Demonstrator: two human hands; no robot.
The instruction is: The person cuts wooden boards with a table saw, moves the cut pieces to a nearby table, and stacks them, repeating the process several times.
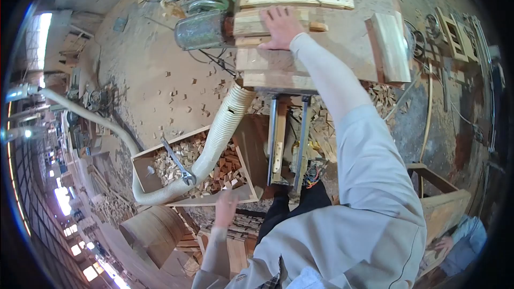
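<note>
The right hand [279, 25] lies flat, fingers spread, on a pale wooden block [267, 21] atop the dusty table [353, 32]. The left hand [226, 207] hangs open, holding nothing, over a chip-filled wooden box [155, 174]. No writing is readable.

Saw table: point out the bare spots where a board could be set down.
On the saw table, bare top lies between the right hand and the upright wooden block. Crowded: stacked boards under that hand, and the scrap-filled crate below.
</note>
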